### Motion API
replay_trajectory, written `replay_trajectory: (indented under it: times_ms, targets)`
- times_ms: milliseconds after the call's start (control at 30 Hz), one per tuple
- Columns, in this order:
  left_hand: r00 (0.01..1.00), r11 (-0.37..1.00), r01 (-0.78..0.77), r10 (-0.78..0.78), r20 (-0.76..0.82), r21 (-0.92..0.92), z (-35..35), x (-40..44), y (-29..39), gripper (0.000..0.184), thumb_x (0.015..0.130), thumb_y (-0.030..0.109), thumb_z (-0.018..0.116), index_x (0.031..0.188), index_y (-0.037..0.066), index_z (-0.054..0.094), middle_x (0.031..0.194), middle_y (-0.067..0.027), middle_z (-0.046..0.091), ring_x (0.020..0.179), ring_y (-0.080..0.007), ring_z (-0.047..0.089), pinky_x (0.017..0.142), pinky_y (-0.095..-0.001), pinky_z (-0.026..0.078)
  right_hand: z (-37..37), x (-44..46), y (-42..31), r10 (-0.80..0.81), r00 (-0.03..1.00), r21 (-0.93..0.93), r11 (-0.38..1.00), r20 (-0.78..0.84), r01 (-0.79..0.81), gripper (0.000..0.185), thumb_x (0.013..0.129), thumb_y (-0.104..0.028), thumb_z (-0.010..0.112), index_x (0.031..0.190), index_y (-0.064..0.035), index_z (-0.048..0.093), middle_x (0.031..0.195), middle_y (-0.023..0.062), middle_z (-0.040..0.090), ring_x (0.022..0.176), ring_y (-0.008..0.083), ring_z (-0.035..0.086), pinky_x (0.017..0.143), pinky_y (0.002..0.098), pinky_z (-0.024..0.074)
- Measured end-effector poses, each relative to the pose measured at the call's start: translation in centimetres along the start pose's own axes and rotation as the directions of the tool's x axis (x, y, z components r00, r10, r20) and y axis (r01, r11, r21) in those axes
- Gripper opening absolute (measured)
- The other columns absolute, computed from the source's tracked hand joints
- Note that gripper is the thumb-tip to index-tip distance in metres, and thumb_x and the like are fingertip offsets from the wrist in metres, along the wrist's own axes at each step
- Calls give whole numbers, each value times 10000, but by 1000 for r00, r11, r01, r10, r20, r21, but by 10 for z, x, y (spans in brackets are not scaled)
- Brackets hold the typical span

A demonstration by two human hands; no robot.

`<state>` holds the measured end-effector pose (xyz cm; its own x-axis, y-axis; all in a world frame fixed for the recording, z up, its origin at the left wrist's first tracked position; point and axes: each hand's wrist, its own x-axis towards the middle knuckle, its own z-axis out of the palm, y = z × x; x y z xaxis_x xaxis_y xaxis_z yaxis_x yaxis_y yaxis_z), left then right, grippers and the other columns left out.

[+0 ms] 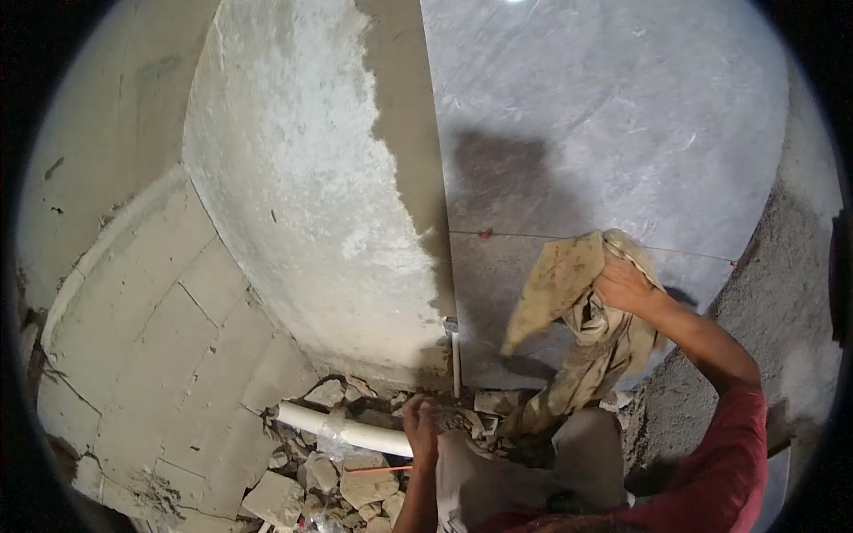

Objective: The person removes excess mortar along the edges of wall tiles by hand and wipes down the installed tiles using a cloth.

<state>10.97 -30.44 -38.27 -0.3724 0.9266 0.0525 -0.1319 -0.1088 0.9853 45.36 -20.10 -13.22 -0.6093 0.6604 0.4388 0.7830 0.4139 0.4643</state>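
My right hand (625,286) is closed on a dirty tan cloth (569,275), held up in front of the smooth grey wall panel (604,107). The cloth's folds hang down toward the rubble near my knees, and one flap spreads out to the left. Low in the middle, my left hand (420,425) is beside the right end of a white plastic pipe (346,429); its fingers look curled, but whether anything is in them does not show.
Broken stones (275,497) lie around the pipe. A thin upright pipe (457,364) stands at the wall corner. A string (533,235) with red knots crosses the grey panel. Block wall (178,346) is on the left, rough plaster (755,302) on the right.
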Motion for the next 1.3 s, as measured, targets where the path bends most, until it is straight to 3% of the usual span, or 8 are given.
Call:
replay_trajectory:
  times_ms: [100,167,233,300,567,700,933,1300]
  targets:
    - [999,999,-39,39,5,20,17,4,21,323,906,258,505,1095,-4,494,982,-76,524,869,-156,520,782,-282,431,85,14,0,-95,990,110,990,106,84,332,778,-77,492,1087,17,568,1088,157,563,1112,295,488,960,368,378]
    - [979,984,-166,172,106,-62,48,16,25,289,915,224,493,1095,-2,481,978,-73,528,849,-141,513,768,-271,426,-21,86,-56,-136,617,-64,954,775,291,362,783,-57,501,1133,26,542,1137,165,543,1121,315,475,956,376,381]
    - [954,965,-194,228,193,-178,77,20,37,254,922,196,487,1086,3,479,971,-64,529,832,-128,505,759,-266,423,39,72,-50,-220,975,121,969,28,216,325,765,-43,523,1082,16,568,1095,156,561,1094,313,493,936,389,393]
    - [945,965,-195,233,228,-177,94,13,51,229,924,181,487,1073,7,484,965,-54,527,816,-122,501,755,-266,422,58,44,-38,-104,940,228,956,-324,184,329,757,-26,527,1082,-12,578,1116,147,556,1101,304,497,925,402,405]
    - [933,969,-207,237,271,-134,75,5,24,259,918,207,507,1098,24,476,984,-60,537,859,-125,516,743,-271,437,78,11,-38,-45,958,211,971,-282,108,175,712,-34,548,869,-10,620,850,157,575,851,325,557,782,428,444]
    - [899,955,-216,275,340,-203,112,1,74,300,924,192,493,1149,-3,459,1075,-105,552,963,-169,526,851,-295,410,10,87,-51,45,991,121,991,124,-61,209,718,-24,523,912,-9,597,990,137,570,954,287,538,816,378,452]
    - [944,959,-65,149,296,-276,116,-7,64,333,924,225,488,1171,4,454,1116,-115,531,1013,-195,506,881,-327,400,89,37,-67,-360,862,86,906,-356,414,216,763,3,503,970,11,564,1024,149,545,1184,326,421,923,402,394]
    - [890,911,-396,412,197,-115,134,13,80,483,930,265,469,1313,6,332,1314,-163,370,1199,-261,381,994,-373,310,127,46,-134,-42,987,661,738,-153,134,356,806,-70,480,1154,5,496,1203,172,473,1178,310,422,989,407,339]
